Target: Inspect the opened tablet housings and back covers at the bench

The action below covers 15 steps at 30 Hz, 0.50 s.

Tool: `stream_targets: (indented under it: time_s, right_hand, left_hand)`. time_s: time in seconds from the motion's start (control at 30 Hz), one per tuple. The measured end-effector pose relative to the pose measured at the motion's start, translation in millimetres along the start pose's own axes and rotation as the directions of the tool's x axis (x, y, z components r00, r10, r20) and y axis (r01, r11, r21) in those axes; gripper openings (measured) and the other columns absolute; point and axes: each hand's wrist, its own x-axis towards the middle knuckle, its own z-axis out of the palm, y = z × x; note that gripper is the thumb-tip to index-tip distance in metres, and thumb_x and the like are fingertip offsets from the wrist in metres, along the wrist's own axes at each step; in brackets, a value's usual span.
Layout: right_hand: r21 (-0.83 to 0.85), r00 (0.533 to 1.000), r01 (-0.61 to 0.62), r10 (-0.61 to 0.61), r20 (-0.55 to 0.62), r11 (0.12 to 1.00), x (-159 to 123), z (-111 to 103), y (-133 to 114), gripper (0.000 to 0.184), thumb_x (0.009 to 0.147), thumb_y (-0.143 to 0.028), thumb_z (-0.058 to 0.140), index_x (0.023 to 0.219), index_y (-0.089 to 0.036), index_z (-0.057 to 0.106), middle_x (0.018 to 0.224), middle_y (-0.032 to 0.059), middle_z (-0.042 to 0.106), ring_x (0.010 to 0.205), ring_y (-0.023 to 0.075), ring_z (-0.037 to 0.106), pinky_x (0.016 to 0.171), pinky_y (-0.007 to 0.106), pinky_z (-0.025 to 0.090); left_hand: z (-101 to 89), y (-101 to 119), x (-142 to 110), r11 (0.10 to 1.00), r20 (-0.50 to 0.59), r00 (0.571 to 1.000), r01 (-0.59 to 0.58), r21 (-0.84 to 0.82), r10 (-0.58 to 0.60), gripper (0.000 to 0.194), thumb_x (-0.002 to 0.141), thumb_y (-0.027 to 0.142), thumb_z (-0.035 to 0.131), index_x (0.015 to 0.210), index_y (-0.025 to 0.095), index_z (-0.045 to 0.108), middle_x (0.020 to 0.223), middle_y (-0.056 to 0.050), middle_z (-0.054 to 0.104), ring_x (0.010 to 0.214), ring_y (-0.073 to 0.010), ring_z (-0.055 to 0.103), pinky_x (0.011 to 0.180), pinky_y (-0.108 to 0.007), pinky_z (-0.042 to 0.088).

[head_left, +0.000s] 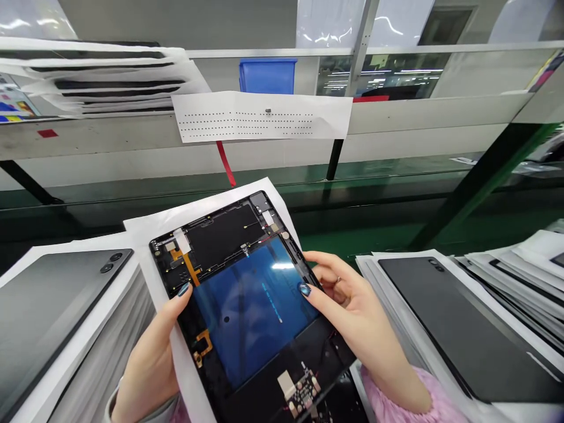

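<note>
Two hands are up here. What does the left hand (147, 367) do?

It holds one side of a tablet (238, 305). Its thumb (184, 289) lies on top. The other fingers are under the tablet, so I can't tell if they are apart or together.

And the right hand (352, 311)?

It holds the other side. Its thumb (304, 289) presses on a blue panel (255, 311), and its fingers (326, 273) curl together round the edge.

Where is the tablet?

Between the hands, tilted, on a white paper sheet (152, 222). Its back is off, so you can see its black insides.

Are there any boxes?

One blue bin (267, 76) stands far ahead, past a white shelf (88, 138). I can't see inside it.

What is near the hands?

A left stack of tablets (57, 311) and a right stack of tablets (453, 317), one on each side. White paper lies between the layers.
</note>
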Motion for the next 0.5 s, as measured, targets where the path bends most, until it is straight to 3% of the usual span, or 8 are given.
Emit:
stream_targets:
  time_s: [0.1, 0.17, 0.2, 0.27, 0.33, 0.43, 0.5]
  right_hand:
    - [-0.083, 0.995, 0.056, -0.063, -0.077, 0.995, 8, -6, 6, 0.051, 0.080, -0.034, 0.077, 0.128, -0.033, 0.060, 0.133, 0.0050, 0.063, 0.118, 0.0256, 0.060, 0.098, 0.040, 0.051]
    - [0.029, 0.999, -0.034, 0.033, 0.022, 0.999, 15, -11, 10, 0.067, 0.078, -0.042, 0.079, 0.138, -0.032, 0.052, 0.148, 0.0090, 0.053, 0.126, 0.0272, 0.057, 0.096, 0.039, 0.053]
    - [0.108, 0.988, -0.114, 0.101, 0.121, 0.988, 19, -13, 11, 0.070, 0.078, -0.047, 0.079, 0.140, -0.030, 0.051, 0.146, 0.0113, 0.055, 0.120, 0.0268, 0.061, 0.089, 0.037, 0.055]
    - [0.232, 0.922, -0.274, 0.187, 0.339, 0.933, 22, -15, 11, 0.070, 0.077, -0.056, 0.078, 0.135, -0.023, 0.058, 0.129, 0.0125, 0.066, 0.100, 0.0238, 0.070, 0.079, 0.032, 0.056]
    - [0.288, 0.855, -0.359, 0.189, 0.482, 0.888, 22, -15, 9, 0.063, 0.075, -0.057, 0.080, 0.124, -0.019, 0.067, 0.105, 0.0084, 0.075, 0.085, 0.0208, 0.071, 0.074, 0.029, 0.055]
    - [0.239, 0.838, -0.373, 0.215, 0.501, 0.897, 14, -14, 2, 0.045, 0.074, -0.045, 0.085, 0.109, -0.019, 0.075, 0.082, 0.0007, 0.074, 0.073, 0.0162, 0.069, 0.067, 0.023, 0.052]
    - [0.166, 0.850, -0.364, 0.254, 0.461, 0.917, 8, -15, -4, 0.037, 0.076, -0.040, 0.085, 0.106, -0.021, 0.077, 0.080, -0.0008, 0.074, 0.072, 0.0160, 0.068, 0.067, 0.023, 0.052]
  left_hand:
    - [4.7, 0, 2, 1.000, -0.082, 0.997, 0.008, 0.011, -0.007, 0.037, 0.088, 0.036, 0.062, 0.123, 0.029, 0.074, 0.120, -0.002, 0.078, 0.131, -0.0383, 0.056, 0.110, -0.053, 0.045]
    - [6.8, 2, 3, 1.000, -0.117, 0.993, 0.013, 0.015, -0.011, 0.034, 0.091, 0.035, 0.060, 0.119, 0.026, 0.076, 0.111, -0.003, 0.081, 0.127, -0.0377, 0.060, 0.107, -0.052, 0.049]
    - [6.9, 3, 4, 1.000, -0.119, 0.993, 0.016, 0.019, -0.013, 0.032, 0.091, 0.036, 0.060, 0.116, 0.024, 0.078, 0.107, -0.004, 0.082, 0.125, -0.0374, 0.062, 0.105, -0.052, 0.050]
    - [5.0, 6, 4, 0.999, -0.087, 0.996, 0.027, 0.037, -0.023, 0.030, 0.091, 0.038, 0.060, 0.106, 0.022, 0.081, 0.101, -0.004, 0.083, 0.123, -0.0367, 0.064, 0.103, -0.050, 0.053]
    - [1.3, 8, 3, 0.997, -0.022, 0.999, 0.031, 0.068, -0.030, 0.030, 0.090, 0.040, 0.060, 0.099, 0.022, 0.083, 0.100, -0.003, 0.083, 0.123, -0.0364, 0.063, 0.104, -0.048, 0.052]
    - [-2.7, 8, 0, 0.998, 0.080, 0.996, 0.030, 0.063, -0.035, 0.030, 0.090, 0.041, 0.061, 0.102, 0.025, 0.082, 0.106, -0.003, 0.081, 0.132, -0.0376, 0.056, 0.110, -0.052, 0.046]
    - [-2.5, 4, -1, 1.000, 0.131, 0.991, 0.019, 0.020, -0.022, 0.033, 0.087, 0.043, 0.064, 0.110, 0.026, 0.080, 0.114, -0.003, 0.079, 0.136, -0.0388, 0.051, 0.113, -0.053, 0.042]
